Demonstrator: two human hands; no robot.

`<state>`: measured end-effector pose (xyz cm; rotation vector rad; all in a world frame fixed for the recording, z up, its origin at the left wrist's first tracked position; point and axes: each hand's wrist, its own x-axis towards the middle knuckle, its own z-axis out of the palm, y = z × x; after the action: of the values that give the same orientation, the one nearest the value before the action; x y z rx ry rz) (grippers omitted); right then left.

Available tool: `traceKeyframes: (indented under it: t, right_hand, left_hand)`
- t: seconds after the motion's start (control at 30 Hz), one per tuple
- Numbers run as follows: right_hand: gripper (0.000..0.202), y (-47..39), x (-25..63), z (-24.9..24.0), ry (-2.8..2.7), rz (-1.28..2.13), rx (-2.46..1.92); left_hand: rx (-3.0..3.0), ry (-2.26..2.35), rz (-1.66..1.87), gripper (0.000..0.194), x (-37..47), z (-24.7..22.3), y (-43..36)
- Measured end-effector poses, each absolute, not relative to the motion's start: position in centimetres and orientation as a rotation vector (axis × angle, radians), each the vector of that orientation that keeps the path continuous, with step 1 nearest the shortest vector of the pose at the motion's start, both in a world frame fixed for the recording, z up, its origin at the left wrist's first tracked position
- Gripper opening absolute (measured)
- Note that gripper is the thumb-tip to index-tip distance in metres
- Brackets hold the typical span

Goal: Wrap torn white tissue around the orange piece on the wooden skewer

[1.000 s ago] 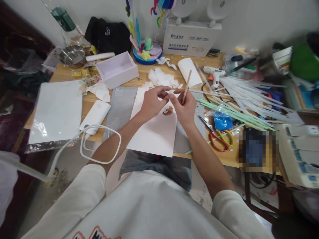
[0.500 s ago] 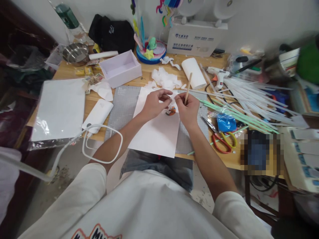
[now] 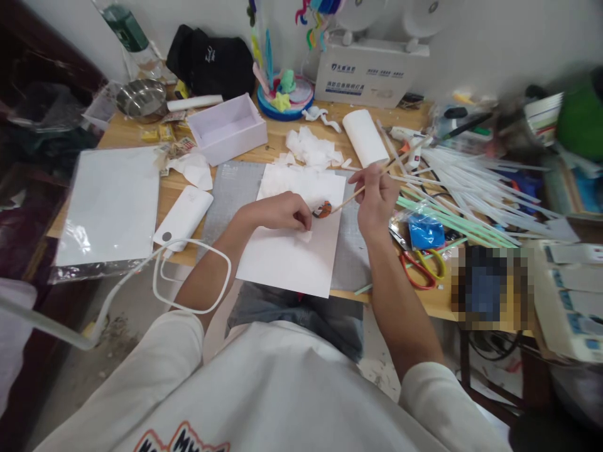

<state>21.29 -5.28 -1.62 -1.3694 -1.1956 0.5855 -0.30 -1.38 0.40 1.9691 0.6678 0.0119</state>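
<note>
At the far left of my view, a clear plastic sleeve holding white sheets [image 3: 110, 207] lies on the light wooden desk [image 3: 277, 133]. To its right I see a rounded white power bank [image 3: 184, 216] with a white cable plugged into it, and behind that a shiny steel bowl [image 3: 141, 100] and an open pale lilac box [image 3: 228, 130].

Next comes a grey cutting mat [image 3: 230, 188] with a plain white sheet of paper [image 3: 287, 263] on it. Over the sheet, my left hand [image 3: 282, 211] has its fingertips pinched together on a small white scrap [image 3: 305, 236]. Just right of those fingers, a small orange, dark and white patterned piece [image 3: 323, 209] lies on the sheet.

My right hand [image 3: 375, 201], apart from the left, grips a thin wooden stick [image 3: 348, 199] between its fingers. The stick slants down to the left, its lower end at the patterned piece's right edge; I can't tell whether they touch.

Behind that hand lies a white paper roll [image 3: 365, 138]. Beyond its wrist are scissors with red and yellow handles [image 3: 409, 263], then pale green sticks [image 3: 452, 220] and a fanned pile of translucent white sticks [image 3: 475, 182].
</note>
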Motion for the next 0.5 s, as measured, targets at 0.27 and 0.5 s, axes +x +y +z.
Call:
traceKeyframes:
  t: [0.27, 0.5]
  right_hand:
    - [0.057, -5.9, 20.3, -2.2, -1.429, 0.602, -1.401]
    - [0.057, -5.7, 20.4, -2.5, -1.410, 0.510, -1.449]
  left_hand:
    - [2.048, 0.785, 0.041, 0.018, 0.5, -0.1, -1.4]
    - [2.048, 0.865, 0.107, 0.018, 0.7, -0.1, -1.5]
